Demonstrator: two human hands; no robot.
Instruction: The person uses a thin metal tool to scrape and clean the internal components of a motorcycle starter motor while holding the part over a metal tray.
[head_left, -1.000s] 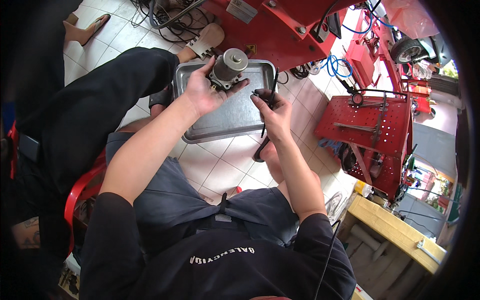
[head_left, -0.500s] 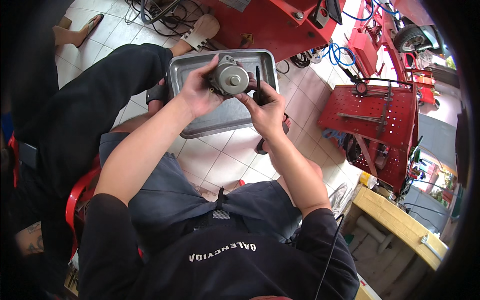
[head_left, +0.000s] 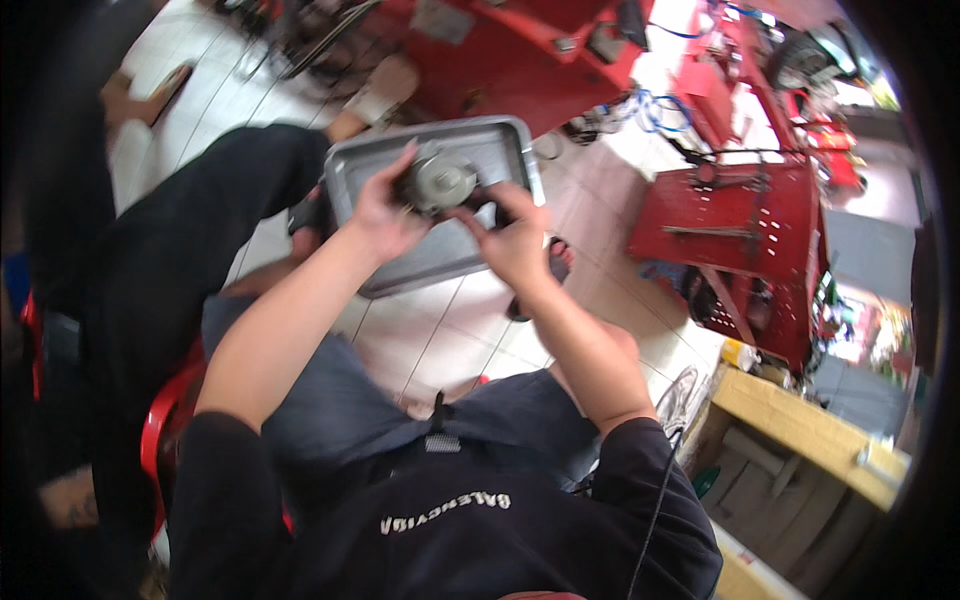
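Left fingers (head_left: 402, 164) clasping metal cylinder (head_left: 443, 183), right fingers (head_left: 514, 203) blurred, grip unclear, white shirt lettering (head_left: 492, 502)

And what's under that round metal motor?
A grey metal tray. The motor, left hand and right hand hide part of its bottom, so that's unseen.

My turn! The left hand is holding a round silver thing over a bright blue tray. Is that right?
Not quite: the tray is grey metal, not bright blue, as the head view shows. The left hand is indeed holding a round silver thing over it.
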